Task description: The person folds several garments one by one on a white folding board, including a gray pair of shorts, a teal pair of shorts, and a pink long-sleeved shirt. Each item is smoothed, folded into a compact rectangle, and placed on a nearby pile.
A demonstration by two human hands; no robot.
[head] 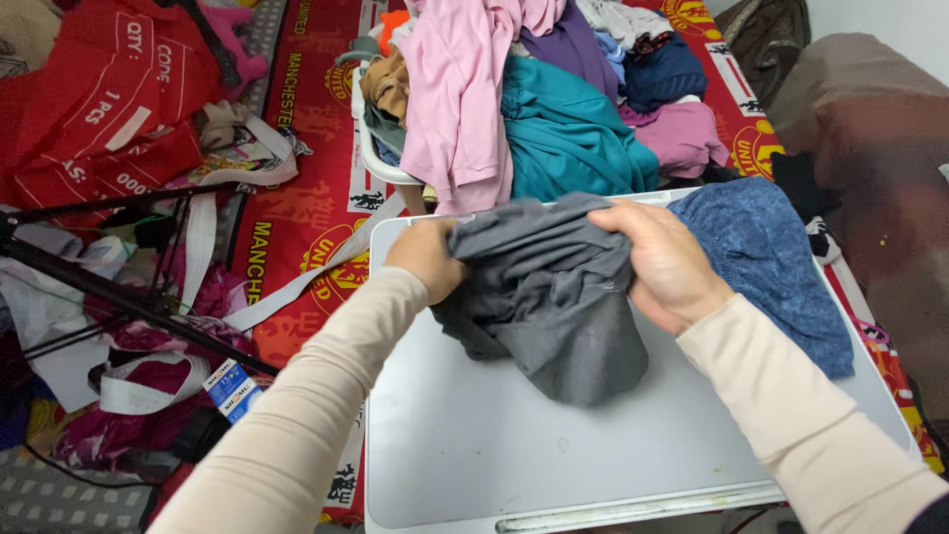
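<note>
My left hand [427, 259] and right hand [668, 265] both grip a crumpled dark grey cloth garment [554, 297], held over the pale grey flat table [465, 435], beside a blue mottled fabric garment [771, 257].

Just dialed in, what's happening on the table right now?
A person holds a bunched grey garment in both hands over a white table: the left hand has a grip on one side, the right hand on the top edge. A blue garment lies beside it, and a basket piled with clothes stands behind.
</note>
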